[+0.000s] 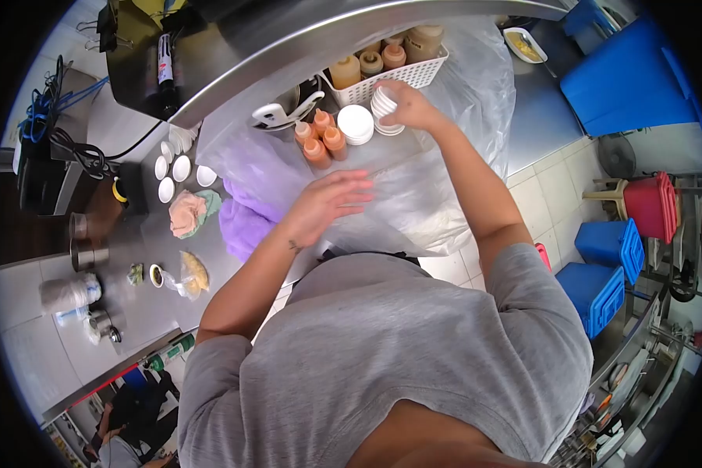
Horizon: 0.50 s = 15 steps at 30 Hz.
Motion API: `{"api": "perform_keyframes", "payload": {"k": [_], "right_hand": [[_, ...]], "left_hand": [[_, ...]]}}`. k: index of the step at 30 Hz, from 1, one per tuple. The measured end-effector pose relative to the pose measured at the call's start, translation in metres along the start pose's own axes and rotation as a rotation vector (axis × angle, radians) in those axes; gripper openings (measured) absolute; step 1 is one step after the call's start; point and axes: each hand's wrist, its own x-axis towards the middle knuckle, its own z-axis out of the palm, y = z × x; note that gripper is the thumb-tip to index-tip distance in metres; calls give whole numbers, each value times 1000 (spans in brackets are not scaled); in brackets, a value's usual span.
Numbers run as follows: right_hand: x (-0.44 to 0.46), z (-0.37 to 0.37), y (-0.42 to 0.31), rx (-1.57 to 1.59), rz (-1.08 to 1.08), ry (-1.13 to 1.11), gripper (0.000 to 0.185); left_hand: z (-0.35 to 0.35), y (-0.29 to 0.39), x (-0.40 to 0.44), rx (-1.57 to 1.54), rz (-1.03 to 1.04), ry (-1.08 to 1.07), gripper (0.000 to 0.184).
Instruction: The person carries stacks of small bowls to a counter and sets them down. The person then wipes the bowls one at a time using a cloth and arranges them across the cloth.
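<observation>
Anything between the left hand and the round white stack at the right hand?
Nothing visible on the direct line: only clear plastic sheeting between the left hand and the tilted white stack at the right hand. The flat-topped white stack and orange squeeze bottles sit left of that line.

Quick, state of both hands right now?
Left hand: open, holding nothing visible.
Right hand: fingers at the stacked round white plastic-looking containers; can't tell if gripping.

Orange bottles (317, 139), purple cloth (246, 226), white basket (421, 80) (dotted with holes)
</observation>
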Motion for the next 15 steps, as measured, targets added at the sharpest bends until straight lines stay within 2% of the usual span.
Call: {"api": "perform_keyframes", "payload": {"k": [1,2,5,8,11,15], "right_hand": [[0,-4,-1,110,6,-2,75],[1,-9,-7,-20,60,-90,75],[-2,-7,-1,-220,-9,-123,76],[-8,-2,-4,-69,-3,-103,79],[-19,-4,-18,-235,45,-79,82],[-22,-4,-10,-326,59,-165,86]], "left_hand": [[-4,-1,-10,2,-5,-3,41],[-7,-3,-17,4,2,5,41],[-7,-7,-30,18,26,29,39],[2,-6,-37,45,56,56,38],[7,-5,-38,99,91,66,37],[6,-1,-47,143,194,104,36]]}}
